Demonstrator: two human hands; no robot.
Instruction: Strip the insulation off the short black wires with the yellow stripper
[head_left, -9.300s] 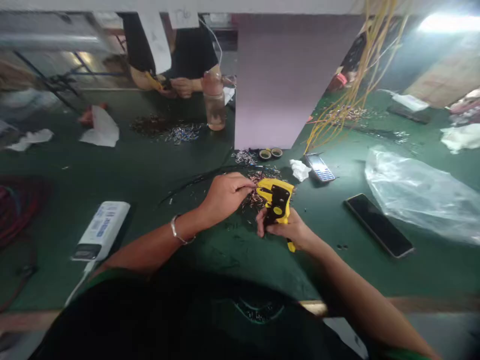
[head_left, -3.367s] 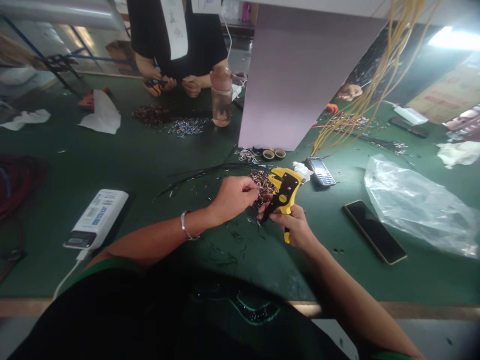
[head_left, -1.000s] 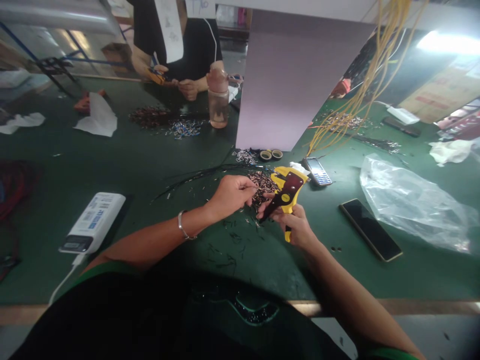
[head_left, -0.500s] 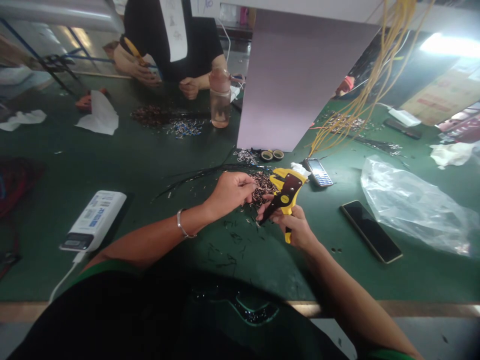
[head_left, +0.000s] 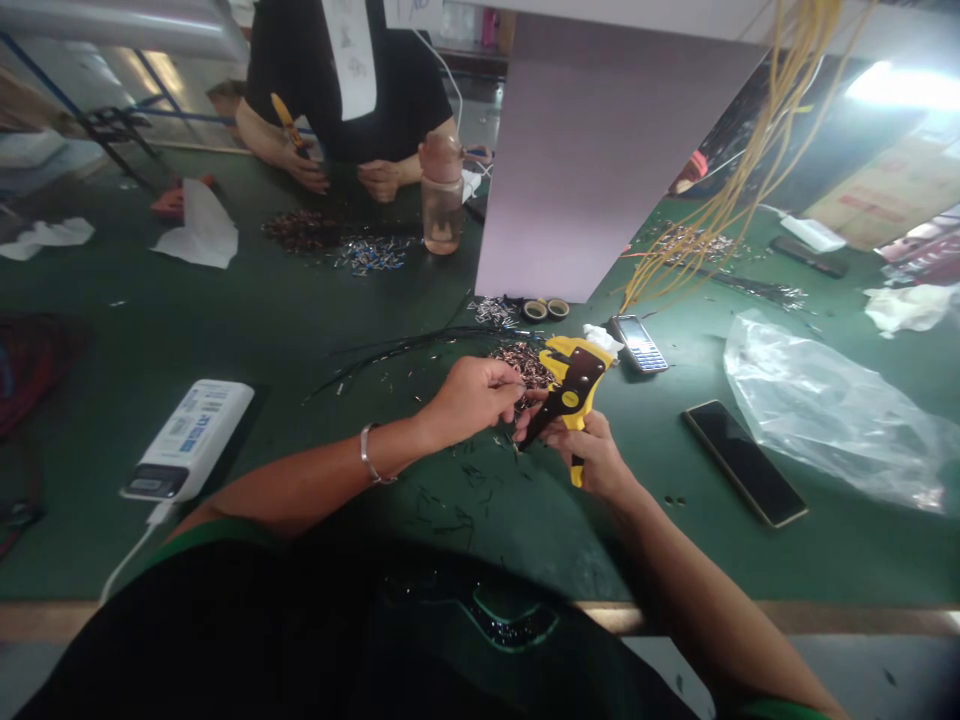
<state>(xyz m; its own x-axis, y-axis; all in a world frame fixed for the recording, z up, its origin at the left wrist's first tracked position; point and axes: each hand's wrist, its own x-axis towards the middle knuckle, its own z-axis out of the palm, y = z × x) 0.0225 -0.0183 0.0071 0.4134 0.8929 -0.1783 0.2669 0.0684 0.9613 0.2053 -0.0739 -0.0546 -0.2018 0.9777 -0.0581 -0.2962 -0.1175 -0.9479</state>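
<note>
My right hand (head_left: 589,450) is wrapped round the handles of a yellow and black wire stripper (head_left: 576,380), its head tilted up and to the left. Beside it my left hand (head_left: 480,395) is closed in a pinch, fingertips almost at the right hand's fingers. What the pinch holds is too small to make out. Beyond both hands lies a pile of small copper-coloured pieces (head_left: 525,362), partly hidden by the hands and the tool. Thin black wires (head_left: 397,350) stretch leftward from the pile. Short black scraps (head_left: 454,515) are scattered nearer me.
Two tape rolls (head_left: 546,310), silvery bits (head_left: 493,311) and a keypad phone (head_left: 639,344) sit behind the pile. On the right are a smartphone (head_left: 744,462) and plastic bag (head_left: 832,420); on the left, a power bank (head_left: 189,440). A co-worker (head_left: 345,100) sits opposite, behind a bottle (head_left: 442,205).
My left hand has shifted slightly right and down, closer to my right hand's fingers. The wire stripper stays nearly still. Across the table, the co-worker's hand with the yellow tool has moved right and down.
</note>
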